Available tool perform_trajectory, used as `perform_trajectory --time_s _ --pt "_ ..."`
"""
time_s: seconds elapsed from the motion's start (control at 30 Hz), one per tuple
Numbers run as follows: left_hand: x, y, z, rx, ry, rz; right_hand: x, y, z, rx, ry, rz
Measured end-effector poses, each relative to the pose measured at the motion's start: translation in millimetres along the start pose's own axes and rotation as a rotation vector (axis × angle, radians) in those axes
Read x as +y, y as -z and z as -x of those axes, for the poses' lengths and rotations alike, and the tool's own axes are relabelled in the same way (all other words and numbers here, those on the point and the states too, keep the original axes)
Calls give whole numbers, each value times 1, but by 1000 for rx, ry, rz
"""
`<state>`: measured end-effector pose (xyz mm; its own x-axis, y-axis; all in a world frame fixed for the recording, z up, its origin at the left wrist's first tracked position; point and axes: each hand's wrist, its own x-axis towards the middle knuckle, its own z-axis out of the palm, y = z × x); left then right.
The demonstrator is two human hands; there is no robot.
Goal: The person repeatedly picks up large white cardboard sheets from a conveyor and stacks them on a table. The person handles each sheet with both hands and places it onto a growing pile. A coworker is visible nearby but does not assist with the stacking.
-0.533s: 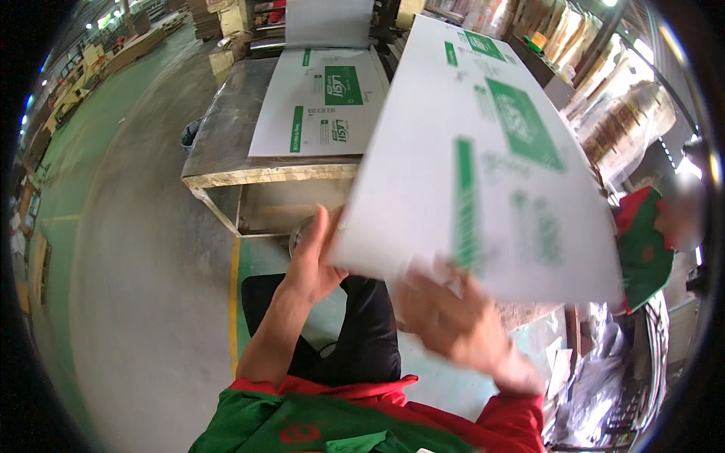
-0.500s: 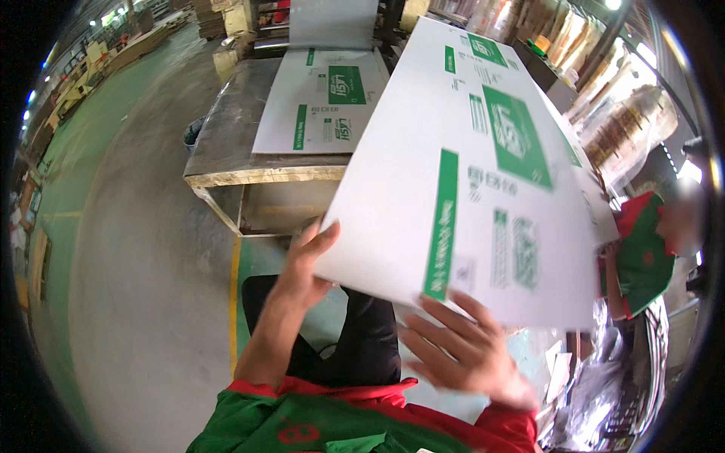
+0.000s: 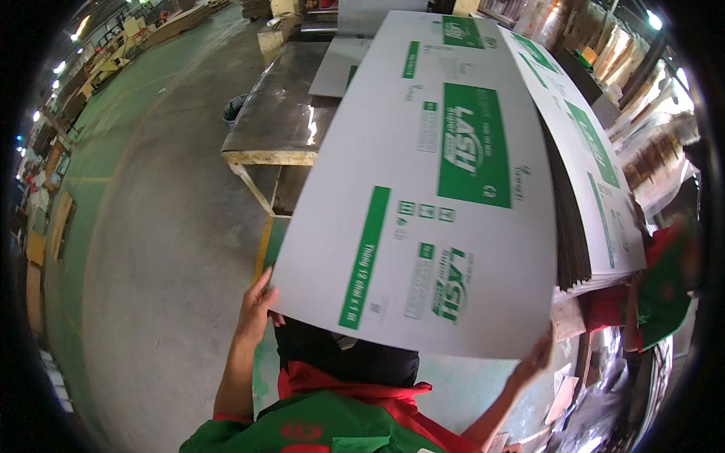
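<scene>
A large white cardboard sheet (image 3: pixel 340 249) with green printed blocks stretches out in front of me, its near edge above my lap. My left hand (image 3: pixel 258 303) grips the near left corner, thumb on top and fingers partly beneath. At the near right corner my right hand (image 3: pixel 538 353) is closed on the edge, most of its fingers hidden under the sheet. The sheet's far end reaches over the metal-topped table and covers much of another printed sheet (image 3: pixel 332 72) lying there.
Right of my sheet stands a stack of similar printed cardboard sheets (image 3: pixel 604 219). Beside it a co-worker in a green and red shirt (image 3: pixel 664 291) is partly visible. The metal-topped table (image 3: pixel 283 109) is ahead, with a dark bucket (image 3: pixel 234 109) at its left. Plastic wrap (image 3: pixel 596 400) lies at lower right.
The sheet has swung to the left and flattened out before me, covering more of the table's sheet. My right hand has gone from open on the near edge to gripping the right corner.
</scene>
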<state>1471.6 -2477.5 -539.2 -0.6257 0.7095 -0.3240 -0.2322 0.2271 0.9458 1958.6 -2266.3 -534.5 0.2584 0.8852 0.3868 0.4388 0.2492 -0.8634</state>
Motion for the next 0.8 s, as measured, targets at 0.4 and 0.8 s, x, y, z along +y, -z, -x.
perform_trajectory --time_s 0.4,0.8 --pt "-86 82 -2 185 -249 -464 54 -104 39 -569 -142 264" --pt "-10 87 19 -134 127 -870 25 -71 47 -683 -116 240"
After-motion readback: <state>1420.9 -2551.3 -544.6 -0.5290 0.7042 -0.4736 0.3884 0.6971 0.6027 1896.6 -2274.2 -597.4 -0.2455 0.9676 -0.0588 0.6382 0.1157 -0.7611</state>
